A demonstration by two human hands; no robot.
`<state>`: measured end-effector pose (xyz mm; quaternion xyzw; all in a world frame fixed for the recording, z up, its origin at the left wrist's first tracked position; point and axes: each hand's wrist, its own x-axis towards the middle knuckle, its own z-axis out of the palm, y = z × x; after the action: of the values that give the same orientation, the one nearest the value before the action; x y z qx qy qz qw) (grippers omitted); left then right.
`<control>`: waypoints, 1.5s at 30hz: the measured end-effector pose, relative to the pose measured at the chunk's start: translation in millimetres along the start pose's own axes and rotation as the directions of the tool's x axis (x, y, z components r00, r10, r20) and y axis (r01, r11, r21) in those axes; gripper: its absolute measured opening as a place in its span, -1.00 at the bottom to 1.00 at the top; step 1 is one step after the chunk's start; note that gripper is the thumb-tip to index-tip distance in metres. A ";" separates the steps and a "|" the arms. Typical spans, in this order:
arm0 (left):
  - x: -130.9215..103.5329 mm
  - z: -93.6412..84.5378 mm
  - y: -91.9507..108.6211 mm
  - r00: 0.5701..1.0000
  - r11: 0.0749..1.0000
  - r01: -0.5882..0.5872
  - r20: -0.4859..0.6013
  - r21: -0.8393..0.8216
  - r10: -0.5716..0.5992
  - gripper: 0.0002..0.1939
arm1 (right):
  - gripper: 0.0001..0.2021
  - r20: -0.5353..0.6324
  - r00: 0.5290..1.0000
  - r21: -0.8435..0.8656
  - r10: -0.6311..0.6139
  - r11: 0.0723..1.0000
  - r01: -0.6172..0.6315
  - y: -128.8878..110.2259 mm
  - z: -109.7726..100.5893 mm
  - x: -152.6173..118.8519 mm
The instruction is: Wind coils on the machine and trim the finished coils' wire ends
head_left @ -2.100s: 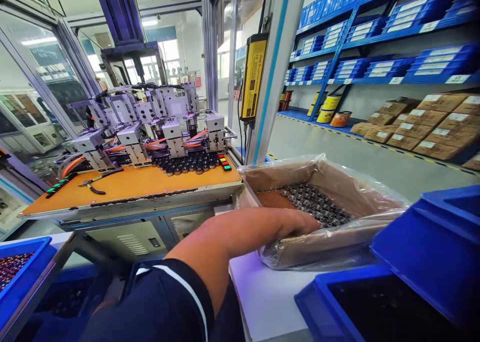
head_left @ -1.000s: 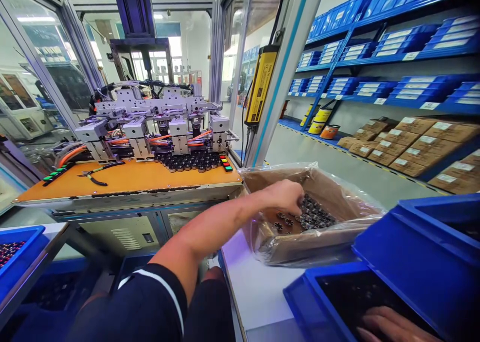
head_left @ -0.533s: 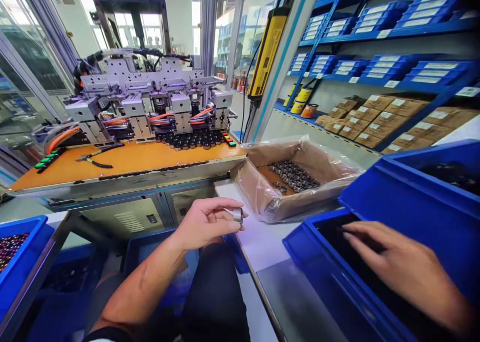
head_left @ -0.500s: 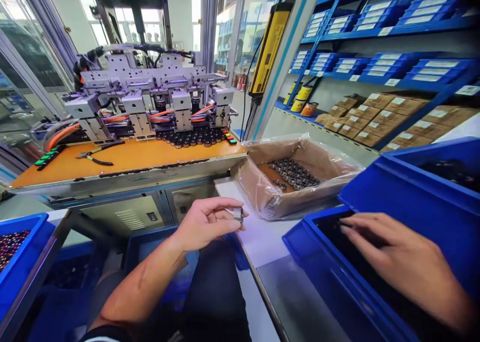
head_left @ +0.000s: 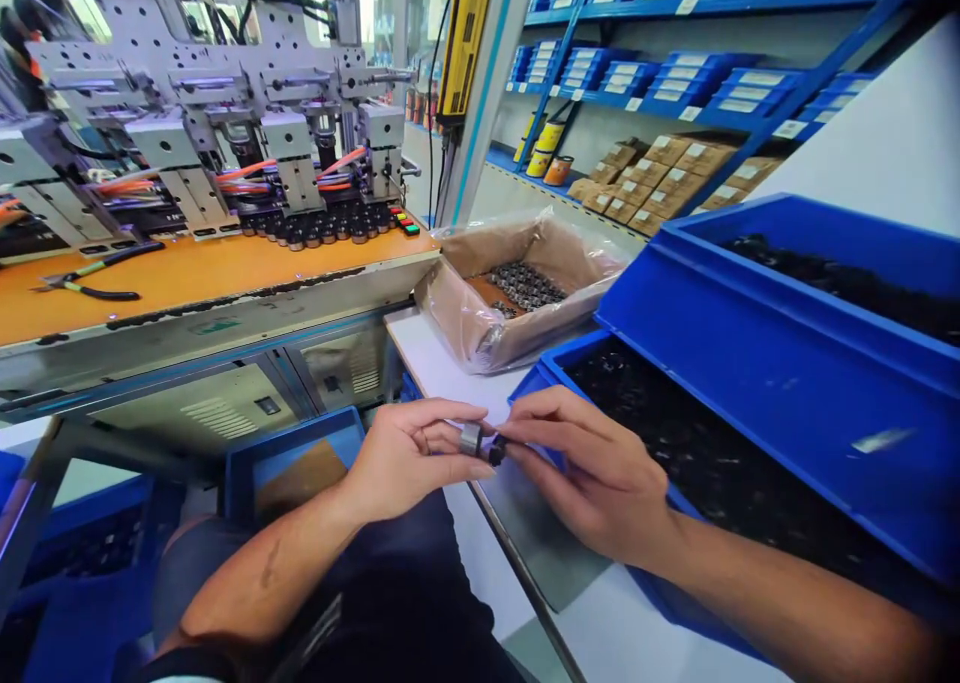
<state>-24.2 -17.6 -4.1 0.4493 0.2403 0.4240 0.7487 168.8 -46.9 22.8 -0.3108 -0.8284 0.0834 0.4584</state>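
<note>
Between the thumb and fingers of my left hand [head_left: 409, 455] is a small silver metal ring [head_left: 470, 439]. My right hand [head_left: 592, 468] pinches a small black part [head_left: 496, 450] against the ring's right end. Whether the black part sits inside the ring or only touches it, I cannot tell. Both hands are together above the edge of the white tabletop [head_left: 517, 613]. Right of them stands a blue bin [head_left: 551, 368] filled with small black parts.
Another blue bin [head_left: 750, 328] with black parts overlaps the first. Behind is a plastic-lined carton [head_left: 465, 328] holding metal pieces. At the left, an orange bench [head_left: 225, 278] bears a machine [head_left: 187, 153], pliers [head_left: 105, 271] and rows of black round parts [head_left: 330, 225].
My right hand has come out of the blue bin and moved left to the ring, now with a black part. My left hand still holds the ring. The view has shifted right.
</note>
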 end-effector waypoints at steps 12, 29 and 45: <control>1.8 14.0 -2.3 0.998 0.995 -0.046 -0.033 0.084 0.049 -0.51 | -0.70 0.004 0.998 -0.019 -0.057 0.998 0.057 0.9 -5.7 -2.5; 3.0 11.8 0.7 0.998 0.997 0.003 -0.063 0.083 0.002 -0.48 | -0.74 0.009 0.986 -0.202 -0.167 0.965 0.165 6.7 -2.9 -4.3; 2.6 8.7 0.3 0.998 0.991 -0.018 -0.051 0.131 0.025 -0.51 | -0.77 0.028 0.986 -0.242 -0.167 0.955 0.169 7.8 -3.9 -6.4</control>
<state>-16.4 -19.4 0.5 0.4885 0.2820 0.4270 0.7068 177.9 -45.1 17.2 -0.2929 -0.8575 -0.0571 0.4191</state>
